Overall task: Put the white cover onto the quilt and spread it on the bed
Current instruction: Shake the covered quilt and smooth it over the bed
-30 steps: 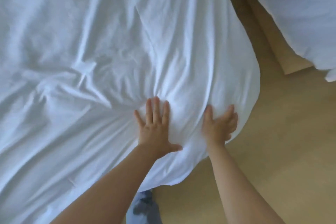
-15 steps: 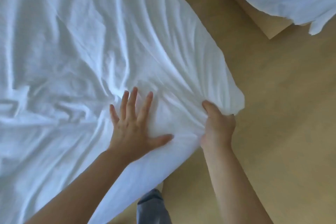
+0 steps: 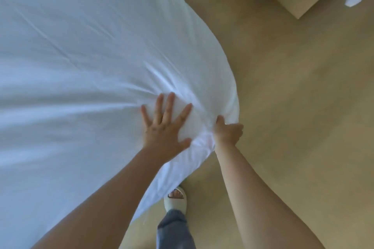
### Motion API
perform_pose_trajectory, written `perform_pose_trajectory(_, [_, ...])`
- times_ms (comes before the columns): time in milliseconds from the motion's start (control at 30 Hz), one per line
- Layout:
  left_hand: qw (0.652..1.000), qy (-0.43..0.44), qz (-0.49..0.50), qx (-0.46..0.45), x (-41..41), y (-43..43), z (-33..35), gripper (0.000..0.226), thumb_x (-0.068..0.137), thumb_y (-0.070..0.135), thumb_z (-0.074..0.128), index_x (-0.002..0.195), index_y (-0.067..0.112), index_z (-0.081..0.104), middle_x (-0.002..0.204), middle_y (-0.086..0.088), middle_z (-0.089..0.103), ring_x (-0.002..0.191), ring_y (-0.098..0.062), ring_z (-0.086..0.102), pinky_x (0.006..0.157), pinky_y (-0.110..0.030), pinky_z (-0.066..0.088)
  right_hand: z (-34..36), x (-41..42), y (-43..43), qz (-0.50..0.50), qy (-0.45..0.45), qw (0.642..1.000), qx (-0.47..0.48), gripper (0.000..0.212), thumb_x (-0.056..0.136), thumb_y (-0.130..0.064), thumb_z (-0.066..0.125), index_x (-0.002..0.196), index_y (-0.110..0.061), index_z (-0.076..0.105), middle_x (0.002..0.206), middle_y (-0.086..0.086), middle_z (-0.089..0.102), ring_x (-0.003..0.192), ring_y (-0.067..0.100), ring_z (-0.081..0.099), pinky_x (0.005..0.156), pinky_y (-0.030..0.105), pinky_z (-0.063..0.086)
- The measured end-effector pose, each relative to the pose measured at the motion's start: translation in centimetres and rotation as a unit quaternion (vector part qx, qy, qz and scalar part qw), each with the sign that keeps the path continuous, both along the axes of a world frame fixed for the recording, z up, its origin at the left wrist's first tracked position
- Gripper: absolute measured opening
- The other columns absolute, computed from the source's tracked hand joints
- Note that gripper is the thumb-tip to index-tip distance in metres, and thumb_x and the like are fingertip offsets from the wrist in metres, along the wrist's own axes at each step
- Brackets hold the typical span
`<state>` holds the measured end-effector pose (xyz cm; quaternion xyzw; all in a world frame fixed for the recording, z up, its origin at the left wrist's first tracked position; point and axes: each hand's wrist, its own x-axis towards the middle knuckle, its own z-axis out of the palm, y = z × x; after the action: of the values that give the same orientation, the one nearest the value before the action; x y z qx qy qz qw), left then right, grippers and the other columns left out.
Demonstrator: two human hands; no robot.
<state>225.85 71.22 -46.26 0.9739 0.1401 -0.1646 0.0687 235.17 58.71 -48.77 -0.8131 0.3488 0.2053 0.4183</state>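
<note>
White cover (image 3: 91, 56), smoother than before (corner in right hand (image 3: 227, 133), left hand (image 3: 165, 127) flat)

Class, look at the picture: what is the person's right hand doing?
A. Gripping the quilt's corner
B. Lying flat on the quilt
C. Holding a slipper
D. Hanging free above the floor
A: the right hand has its fingers curled round the bunched corner of the quilt, while the left hand presses flat on it with fingers spread.

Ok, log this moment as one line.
step: spreading | left grip: flat, fingers spread, pressing white cover | right grip: holds the cover's corner at the edge, above floor
</note>
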Motion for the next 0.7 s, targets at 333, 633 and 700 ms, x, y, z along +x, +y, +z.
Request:
perform_pose_trajectory(333, [0.995,0.078,0.05,-0.039,-7.5,5.4,7.2,0.071,0.095,0.041,0.042,0.152,0.029,0.0,0.159,0.001,-0.017,0.145,-0.019,-0.018,0.114,-0.047,-0.011,7.9,-9.4,7.6,0.559,-0.108,0.82,-0.055,0.065,0.097,-0.035,0.045,0.151,-0.022,0.012,0.159,0.006,0.003,0.145,0.024,0.004,0.113,0.038,0.015])
perform_pose_trajectory(633, [0.941,0.011,0.33,-0.08,-30.2,15.0,17.5,0.064,0.097,0.035,0.044,0.152,0.021,0.014,0.159,0.0,0.014,0.146,-0.015,0.011,0.117,-0.033,0.014,18.8,-25.9,20.0,0.735,-0.091,0.671,-0.045,0.058,0.099,-0.032,0.038,0.15,-0.013,0.016,0.159,0.005,0.008,0.145,0.023,0.008,0.115,0.038,0.016])
perform_pose_trajectory(700, [0.921,-0.034,0.378,-0.084,-37.2,15.9,20.9,0.063,0.096,0.034,0.046,0.151,0.019,0.019,0.157,-0.001,0.021,0.145,-0.017,0.016,0.116,-0.034,0.017,22.0,-32.4,22.2,0.777,-0.12,0.617,-0.048,0.054,0.099,-0.031,0.037,0.146,-0.008,0.024,0.156,0.008,0.017,0.143,0.025,0.016,0.112,0.037,0.019])
